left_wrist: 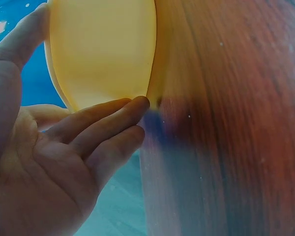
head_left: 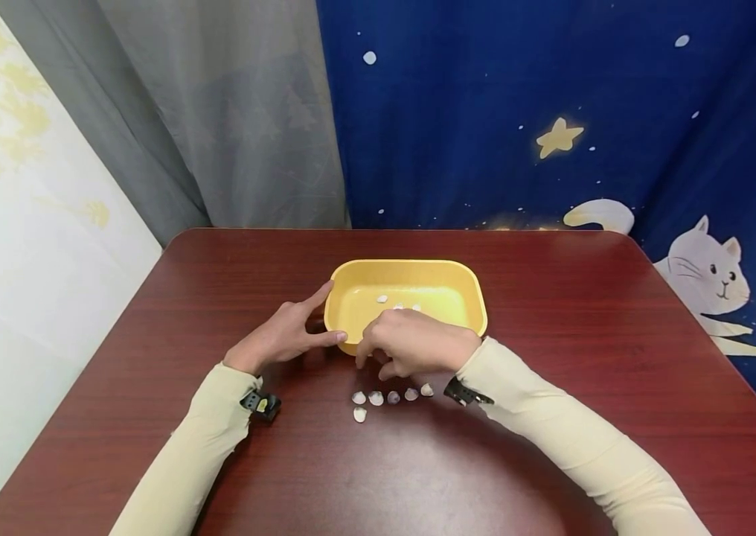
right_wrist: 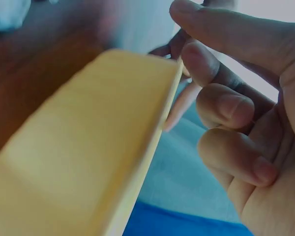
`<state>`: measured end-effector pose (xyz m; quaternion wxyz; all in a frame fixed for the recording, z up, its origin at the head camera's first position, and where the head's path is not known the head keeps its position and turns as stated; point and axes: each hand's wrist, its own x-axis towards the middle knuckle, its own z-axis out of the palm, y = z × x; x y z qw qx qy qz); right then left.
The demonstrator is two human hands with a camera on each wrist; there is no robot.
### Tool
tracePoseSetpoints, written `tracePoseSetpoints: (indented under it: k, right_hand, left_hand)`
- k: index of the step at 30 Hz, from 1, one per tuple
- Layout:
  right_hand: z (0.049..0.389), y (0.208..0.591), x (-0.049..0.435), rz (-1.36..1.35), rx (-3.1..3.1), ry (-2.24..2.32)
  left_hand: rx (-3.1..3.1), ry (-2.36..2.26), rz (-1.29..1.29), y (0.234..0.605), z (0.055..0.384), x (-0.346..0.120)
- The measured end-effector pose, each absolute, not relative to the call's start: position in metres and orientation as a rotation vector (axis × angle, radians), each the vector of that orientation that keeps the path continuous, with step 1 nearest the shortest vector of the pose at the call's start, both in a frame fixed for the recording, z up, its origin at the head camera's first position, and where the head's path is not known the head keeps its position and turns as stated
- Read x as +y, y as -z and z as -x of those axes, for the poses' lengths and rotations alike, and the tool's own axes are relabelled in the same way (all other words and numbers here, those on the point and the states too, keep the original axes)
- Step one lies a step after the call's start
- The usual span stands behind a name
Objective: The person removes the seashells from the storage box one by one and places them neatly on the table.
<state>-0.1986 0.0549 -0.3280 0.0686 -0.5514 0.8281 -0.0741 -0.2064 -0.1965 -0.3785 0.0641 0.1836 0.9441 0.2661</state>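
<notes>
A yellow plastic basin (head_left: 448, 275) stands on the table, with a few small white shells (head_left: 382, 299) visible inside. My left hand (head_left: 280, 335) rests against its left end, thumb at the front rim and the other fingers stretched along the side. Just in front of the basin hovers my right hand (head_left: 411, 342), its fingers bent and partly hiding the front wall. In the right wrist view the thumb and index fingertips (right_wrist: 199, 61) stand apart, and no shell shows between them. Nearer me lies a row of several shells (head_left: 376, 399), with a single shell (head_left: 360, 415) below its left end.
The dark red wooden table (head_left: 217, 268) extends to both sides of the basin. Behind it hang a grey curtain (head_left: 251, 112) and a blue curtain (head_left: 452, 112) with stars and a cat. Dark straps with small devices (head_left: 263, 404) sit on both wrists.
</notes>
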Motion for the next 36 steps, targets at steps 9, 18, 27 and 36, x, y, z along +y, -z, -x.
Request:
tracePoseSetpoints:
  k: [9,18,27,36]
  right_hand:
    - [0.23,0.312,0.061,1.672,2.511,0.307]
    - [0.262,0.302,0.058,1.53,2.575,0.273]
    - [0.292,0.324,0.052,1.362,2.593,0.199]
    - [0.313,0.341,0.044,1.3,2.682,0.173]
  left_hand:
    - [2.824,-0.814,-0.525,0.377,0.207,-0.197]
    - [2.805,-0.79,-0.476,0.375,0.205,-0.196]
    - [2.789,-0.823,-0.485,0.376,0.205,-0.196]
    - [2.785,-0.802,-0.457,0.374,0.204,-0.196]
